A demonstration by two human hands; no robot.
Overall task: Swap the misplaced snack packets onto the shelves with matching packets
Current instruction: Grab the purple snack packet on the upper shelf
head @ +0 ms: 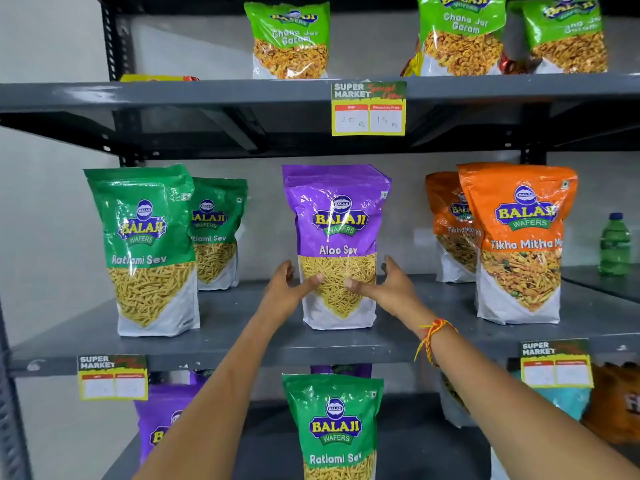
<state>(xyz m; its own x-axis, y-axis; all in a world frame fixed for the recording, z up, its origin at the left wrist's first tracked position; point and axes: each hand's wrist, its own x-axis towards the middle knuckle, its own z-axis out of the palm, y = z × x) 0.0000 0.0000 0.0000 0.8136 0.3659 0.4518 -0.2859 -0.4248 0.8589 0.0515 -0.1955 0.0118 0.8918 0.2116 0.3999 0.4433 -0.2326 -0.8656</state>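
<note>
A purple Aloo Sev packet [336,220] stands upright in the middle of the middle shelf [242,327]. My left hand [285,289] grips its lower left side and my right hand [388,289] grips its lower right side, thumbs on the front. Green Ratlami Sev packets [145,244] stand to its left on the same shelf. On the shelf below, a green Ratlami Sev packet [334,427] stands in front of purple packets [162,414].
Orange Tikha Mitha Mix packets [519,244] stand at the right of the middle shelf, with a green bottle [615,244] beyond them. Light green Chana Jor Garam packets [291,39] line the top shelf. Price tags [369,109] hang from the shelf edges.
</note>
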